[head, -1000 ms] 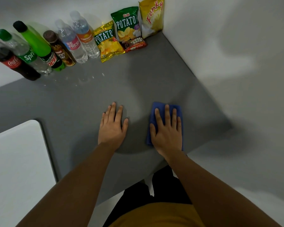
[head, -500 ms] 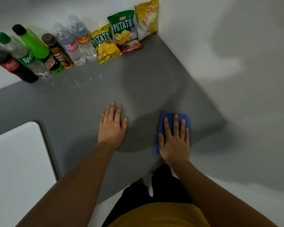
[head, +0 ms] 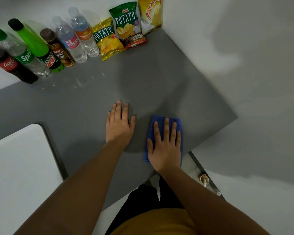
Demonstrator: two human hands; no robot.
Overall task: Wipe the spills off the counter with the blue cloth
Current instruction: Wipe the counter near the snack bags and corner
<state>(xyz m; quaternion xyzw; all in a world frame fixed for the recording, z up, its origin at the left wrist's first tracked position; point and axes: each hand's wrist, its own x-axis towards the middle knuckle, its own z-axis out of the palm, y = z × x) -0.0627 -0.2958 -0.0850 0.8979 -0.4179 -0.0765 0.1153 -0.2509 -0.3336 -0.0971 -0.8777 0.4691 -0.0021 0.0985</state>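
A folded blue cloth lies on the grey counter near its front right corner. My right hand presses flat on the cloth with straight, spread fingers. My left hand rests flat on the bare counter just left of the cloth, fingers straight. Small clear droplets of spilled liquid glisten further back on the counter, in front of the bottles.
Several drink bottles stand along the back wall, with snack bags and a chocolate bar to their right. A white wall borders the counter's right side. A white surface sits at the near left.
My right hand slid the cloth right toward the counter's corner, then back slightly left and forward. My left hand stayed in place.
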